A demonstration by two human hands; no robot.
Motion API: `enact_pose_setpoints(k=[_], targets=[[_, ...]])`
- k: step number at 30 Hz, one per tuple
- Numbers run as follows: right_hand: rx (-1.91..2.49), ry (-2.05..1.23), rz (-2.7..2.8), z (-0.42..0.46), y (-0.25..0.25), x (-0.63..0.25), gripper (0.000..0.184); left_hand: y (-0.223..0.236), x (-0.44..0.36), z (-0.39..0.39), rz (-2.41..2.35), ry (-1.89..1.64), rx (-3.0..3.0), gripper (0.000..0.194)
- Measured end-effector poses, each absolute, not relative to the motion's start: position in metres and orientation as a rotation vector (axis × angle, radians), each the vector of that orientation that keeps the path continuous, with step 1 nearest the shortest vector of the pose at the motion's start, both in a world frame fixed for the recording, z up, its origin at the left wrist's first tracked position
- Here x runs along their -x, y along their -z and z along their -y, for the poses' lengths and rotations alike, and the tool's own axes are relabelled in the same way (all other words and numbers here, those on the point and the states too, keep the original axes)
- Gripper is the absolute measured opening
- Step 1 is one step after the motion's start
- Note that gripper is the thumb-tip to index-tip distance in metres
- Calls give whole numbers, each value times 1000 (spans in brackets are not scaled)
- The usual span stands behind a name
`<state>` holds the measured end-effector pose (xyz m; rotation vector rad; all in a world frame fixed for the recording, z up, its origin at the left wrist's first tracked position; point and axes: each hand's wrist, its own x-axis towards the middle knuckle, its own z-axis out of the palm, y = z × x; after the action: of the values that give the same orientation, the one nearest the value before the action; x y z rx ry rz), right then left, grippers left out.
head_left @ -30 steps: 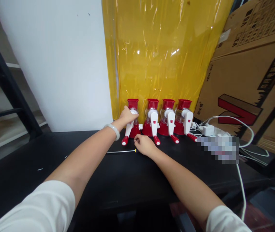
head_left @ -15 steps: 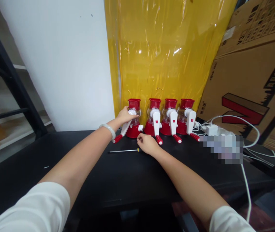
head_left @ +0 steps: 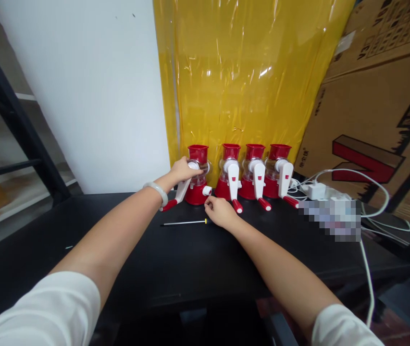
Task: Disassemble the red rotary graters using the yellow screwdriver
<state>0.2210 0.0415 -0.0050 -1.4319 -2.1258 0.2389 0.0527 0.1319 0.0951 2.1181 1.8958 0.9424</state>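
Note:
At the left end of a row stands a red and white rotary grater (head_left: 198, 154), upright, with a clear drum housing. My left hand (head_left: 182, 172) is closed around its middle, at the white crank hub. Its white crank slants down left to a red handle (head_left: 169, 205). A white knob (head_left: 207, 191) sticks out of the right side of its base. Just below this knob, my right hand (head_left: 222, 212) rests with fingers curled; whatever is inside them is hidden. A screwdriver (head_left: 186, 222) lies on the table, its dark handle end running toward my right hand.
Several similar graters, including one beside mine (head_left: 231, 173), stand to the right. Farther right are a white power adapter (head_left: 316, 191), cables and a large cardboard box (head_left: 366, 120). Behind are a white panel (head_left: 93, 96) and a yellow plastic curtain (head_left: 237, 72). All stand around a black table (head_left: 136, 269).
The left-end grater has turned and shifted slightly left with my left hand, so its knob faces more toward me. My right hand has hardly moved.

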Motion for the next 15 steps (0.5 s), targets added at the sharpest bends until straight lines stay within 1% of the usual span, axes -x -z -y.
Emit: enact_pose_setpoints(k=[5,7,9,11,13,15], targets=[[1413,-220,2124,-43,5,-222,15,-98,-33,-132,-1760,-872,-2163,85],[1394,-227,2162,-42,5,-222,24,-99,-27,-133,-1679,-841,-2175,87],[1338,-231,2257,-40,4,-223,40,-99,-23,-134,-1609,-836,-2211,85],[1280,-215,2372,-38,3,-224,49,-98,-20,-135,-1562,-864,-2249,80],[1275,-182,2466,-36,2,-225,53,-98,-19,-137,-1525,-884,-2272,78],[1316,-149,2536,-33,0,-226,50,-99,-17,-137,-1484,-882,-2276,77]])
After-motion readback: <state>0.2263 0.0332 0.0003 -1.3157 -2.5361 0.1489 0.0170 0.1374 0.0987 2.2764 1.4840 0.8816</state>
